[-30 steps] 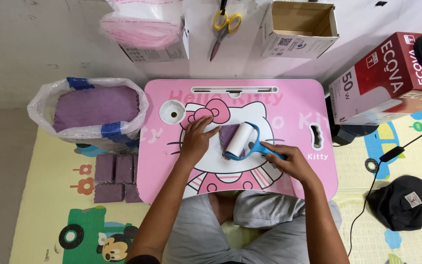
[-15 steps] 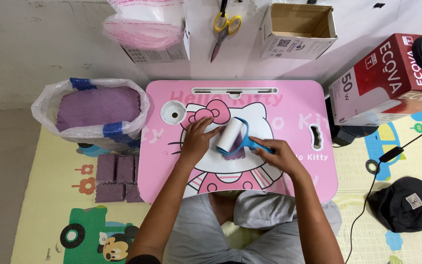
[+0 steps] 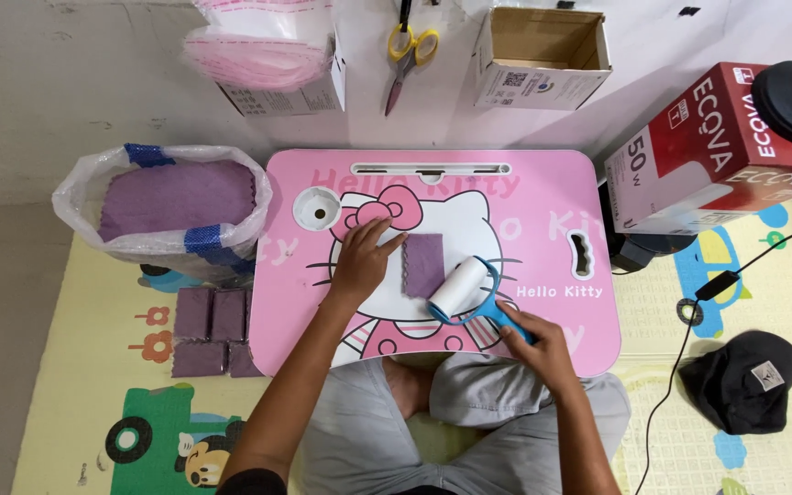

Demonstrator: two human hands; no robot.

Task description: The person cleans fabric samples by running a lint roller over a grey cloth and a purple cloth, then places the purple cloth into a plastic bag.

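Left hand (image 3: 361, 261) flat, pinning purple cloth (image 3: 424, 264) on pink tabletop (image 3: 543, 220); right hand (image 3: 533, 341) clamped on lint roller (image 3: 463, 289) at cloth's lower-right edge. Mid de-linting; next pass likely needs cloth held firm.

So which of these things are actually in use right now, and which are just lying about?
In use:
left hand pressing down the purple cloth
right hand holding the lint roller
pink lap table
bag of purple cloths
folded cloth stack

Lying about:
scissors
open cardboard box
red box
black cap
plastic bags
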